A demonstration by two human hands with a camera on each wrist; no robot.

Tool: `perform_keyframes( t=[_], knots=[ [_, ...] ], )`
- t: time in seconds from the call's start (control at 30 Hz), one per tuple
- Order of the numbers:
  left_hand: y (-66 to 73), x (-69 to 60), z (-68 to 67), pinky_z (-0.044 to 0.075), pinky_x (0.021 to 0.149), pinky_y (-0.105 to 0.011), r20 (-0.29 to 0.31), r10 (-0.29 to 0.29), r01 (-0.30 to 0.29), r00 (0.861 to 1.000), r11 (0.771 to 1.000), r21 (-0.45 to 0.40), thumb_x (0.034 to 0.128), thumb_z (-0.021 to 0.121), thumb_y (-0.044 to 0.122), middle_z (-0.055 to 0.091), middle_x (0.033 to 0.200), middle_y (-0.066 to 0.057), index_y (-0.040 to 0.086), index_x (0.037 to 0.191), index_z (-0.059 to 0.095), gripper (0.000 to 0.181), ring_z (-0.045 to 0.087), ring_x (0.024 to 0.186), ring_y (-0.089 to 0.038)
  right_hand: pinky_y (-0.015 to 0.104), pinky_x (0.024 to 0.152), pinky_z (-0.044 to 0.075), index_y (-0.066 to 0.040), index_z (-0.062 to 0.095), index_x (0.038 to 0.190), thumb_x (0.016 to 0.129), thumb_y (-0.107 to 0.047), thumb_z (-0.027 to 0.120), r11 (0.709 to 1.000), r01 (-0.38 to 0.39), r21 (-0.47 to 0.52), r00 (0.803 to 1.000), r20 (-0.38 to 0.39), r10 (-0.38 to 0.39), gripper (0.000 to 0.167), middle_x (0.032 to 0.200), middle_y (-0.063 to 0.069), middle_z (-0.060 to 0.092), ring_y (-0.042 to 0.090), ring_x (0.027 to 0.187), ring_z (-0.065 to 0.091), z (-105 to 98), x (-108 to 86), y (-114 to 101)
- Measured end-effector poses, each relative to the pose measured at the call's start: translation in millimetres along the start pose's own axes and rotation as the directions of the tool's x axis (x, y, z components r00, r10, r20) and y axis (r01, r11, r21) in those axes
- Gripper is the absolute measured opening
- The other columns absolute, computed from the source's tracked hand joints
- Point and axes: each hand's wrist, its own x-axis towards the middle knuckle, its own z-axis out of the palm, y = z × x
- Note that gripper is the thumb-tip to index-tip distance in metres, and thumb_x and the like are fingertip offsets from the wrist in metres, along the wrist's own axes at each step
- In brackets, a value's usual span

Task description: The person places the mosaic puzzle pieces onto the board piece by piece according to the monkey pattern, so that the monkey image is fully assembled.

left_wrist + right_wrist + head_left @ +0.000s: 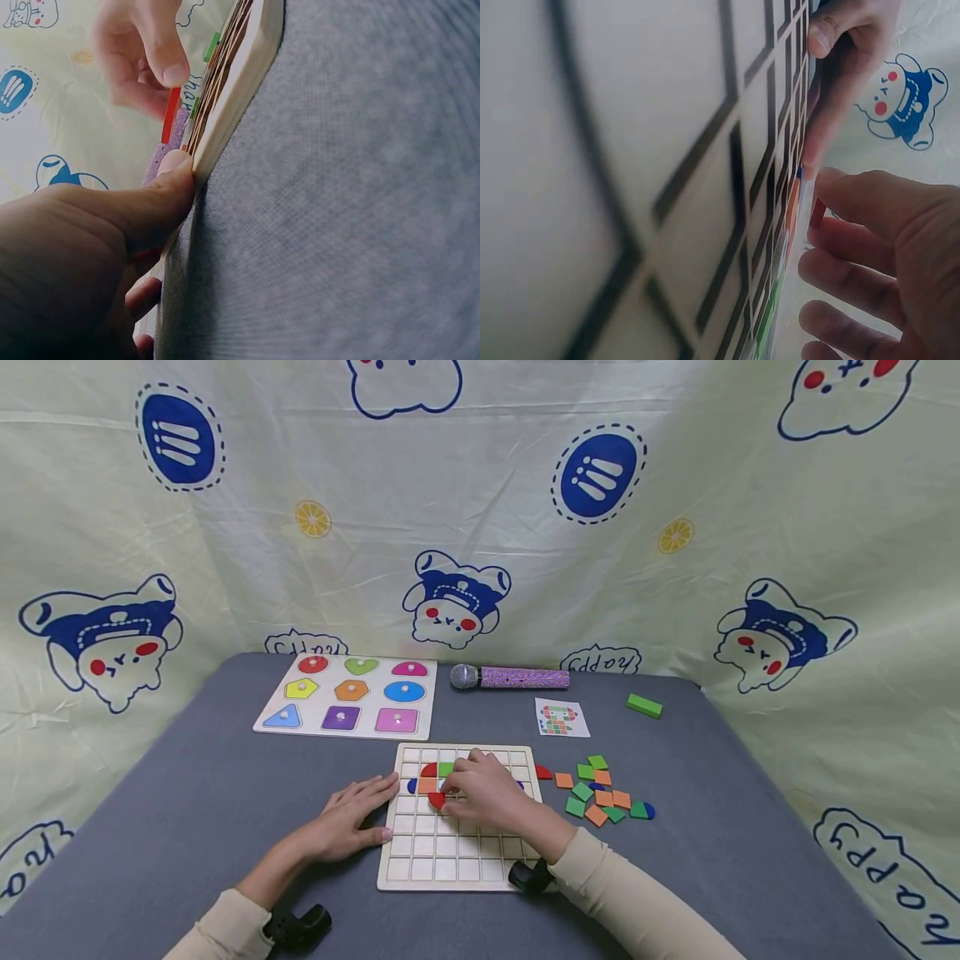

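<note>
A pale wooden grid board lies on the table. My left hand rests at its left side, fingers extended and thumb touching the edge. Over the upper middle of the board, my right hand pinches a red tile with a curved edge between thumb and index finger. The same red tile stands tilted in the left wrist view. Beside the right fingers, an orange square tile, a green tile, another red tile and a blue tile sit in cells. The right hand hides some cells.
Loose green, orange, blue and red tiles, such as an orange square, lie right of the board. Behind are a printed pattern card, a glittery microphone, a shape puzzle board and a green block. A printed curtain hangs behind.
</note>
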Motion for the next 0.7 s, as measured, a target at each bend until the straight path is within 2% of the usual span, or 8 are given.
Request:
perform_keyframes(
  t=[0.27, 0.7],
  knots=[
    [0.3, -0.4, -0.7, 0.011, 0.109, -0.066, -0.001, 0.004, -0.004, 1.0, 1.0, -0.006, 0.089, 0.062, 0.035, 0.028, 0.156, -0.011, 0.008, 0.147, 0.033, 0.07, 0.021, 0.143, -0.039, 0.029, 0.078, 0.041, -0.022, 0.075, 0.094, 0.083, -0.035, 0.07, 0.999, -0.004, -0.035, 0.999, 0.044, 0.005, 0.018, 0.093, -0.006, 0.066, 0.013, 0.087, 0.049, 2, 9.7, -8],
    [-0.5, -0.3, -0.5, 0.011, 0.108, -0.066, 0.005, 0.016, -0.016, 1.0, 1.0, -0.005, 0.0901, 0.061, 0.035, 0.027, 0.156, -0.011, 0.008, 0.147, 0.033, 0.069, 0.021, 0.143, -0.039, 0.031, 0.08, 0.04, -0.024, 0.073, 0.094, 0.081, -0.037, 0.071, 0.997, -0.012, -0.073, 0.996, 0.087, 0.018, 0.019, 0.093, -0.007, 0.065, 0.014, 0.089, 0.047, 6, 14.5, -14]
  ],
)
